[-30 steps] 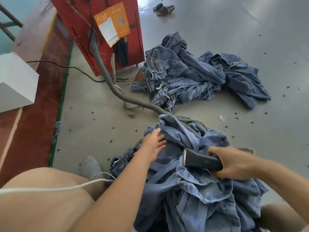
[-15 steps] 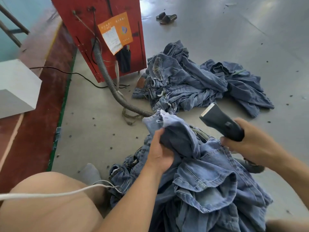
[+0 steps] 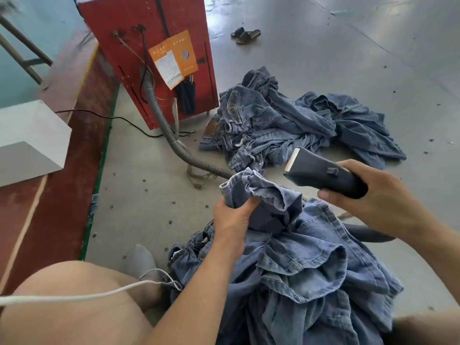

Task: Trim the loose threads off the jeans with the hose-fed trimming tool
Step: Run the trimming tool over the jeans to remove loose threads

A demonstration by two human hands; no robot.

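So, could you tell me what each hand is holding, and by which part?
Left hand grips the jeans by a bunched hem; right hand holds the trimming tool by its rear body.

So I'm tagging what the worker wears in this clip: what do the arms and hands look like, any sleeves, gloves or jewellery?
Both forearms are bare, with no sleeves in view. The left hand and right hand wear no gloves, and no rings, watch or bracelet show. A thin white cable runs across the lap below the left arm. A grey sock covers one foot.
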